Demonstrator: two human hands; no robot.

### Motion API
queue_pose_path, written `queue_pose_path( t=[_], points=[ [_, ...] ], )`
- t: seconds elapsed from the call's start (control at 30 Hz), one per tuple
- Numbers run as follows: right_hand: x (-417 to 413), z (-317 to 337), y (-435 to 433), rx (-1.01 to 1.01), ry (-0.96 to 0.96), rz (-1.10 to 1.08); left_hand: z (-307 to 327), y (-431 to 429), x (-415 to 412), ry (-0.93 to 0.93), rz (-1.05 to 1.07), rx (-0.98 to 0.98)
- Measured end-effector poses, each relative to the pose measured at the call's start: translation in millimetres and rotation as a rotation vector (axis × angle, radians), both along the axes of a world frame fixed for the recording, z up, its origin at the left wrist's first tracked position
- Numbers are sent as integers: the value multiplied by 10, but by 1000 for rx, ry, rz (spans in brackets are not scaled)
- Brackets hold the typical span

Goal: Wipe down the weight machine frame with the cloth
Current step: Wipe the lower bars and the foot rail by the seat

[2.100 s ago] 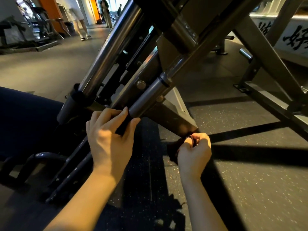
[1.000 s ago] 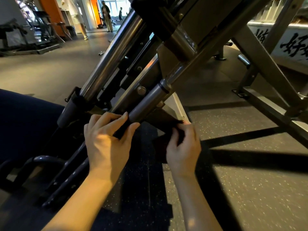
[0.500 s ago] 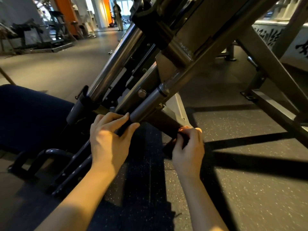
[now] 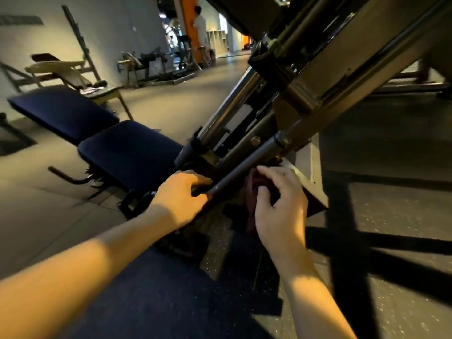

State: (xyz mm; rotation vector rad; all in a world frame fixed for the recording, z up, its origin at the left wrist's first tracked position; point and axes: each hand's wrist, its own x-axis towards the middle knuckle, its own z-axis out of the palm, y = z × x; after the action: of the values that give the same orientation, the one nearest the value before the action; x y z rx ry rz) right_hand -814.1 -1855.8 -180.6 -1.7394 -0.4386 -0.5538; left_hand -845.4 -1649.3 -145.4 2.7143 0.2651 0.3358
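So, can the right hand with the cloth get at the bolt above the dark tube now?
Probably yes, but not directly. The right hand, holding the cloth, is below the dark tube; the bolt sits above it, so the hand must pass over the tube.

The slanted grey metal frame tube (image 4: 247, 165) looked matt and smooth, the chromed steel rod (image 4: 226, 106) glossy. The dark red cloth (image 4: 249, 192) seemed soft, the speckled rubber floor (image 4: 391, 216) rough.

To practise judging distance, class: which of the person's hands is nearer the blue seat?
Left. The left hand grips the tube just beside the seat; the right hand holds the cloth beyond the tube, farther off.
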Motion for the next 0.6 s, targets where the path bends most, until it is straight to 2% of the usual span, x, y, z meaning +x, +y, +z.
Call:
queue_pose_path(
  t=[0.1,0.2,0.3,0.47,0.6],
  points=[
    [73,74,120,-95,-252,-43,-23,25,18,50,3,2],
    [339,43,215,-246,-536,-145,-267,98,145,-34,-39,-53],
    [581,12,270,-443,-743,-303,-503,228,318,-117,-98,46],
    [680,-55,445,-603,-819,-530,-680,488,515,-230,-143,110],
    [546,-234,625,-797,-724,-566,-780,723,487,-238,-260,123]
  ],
)
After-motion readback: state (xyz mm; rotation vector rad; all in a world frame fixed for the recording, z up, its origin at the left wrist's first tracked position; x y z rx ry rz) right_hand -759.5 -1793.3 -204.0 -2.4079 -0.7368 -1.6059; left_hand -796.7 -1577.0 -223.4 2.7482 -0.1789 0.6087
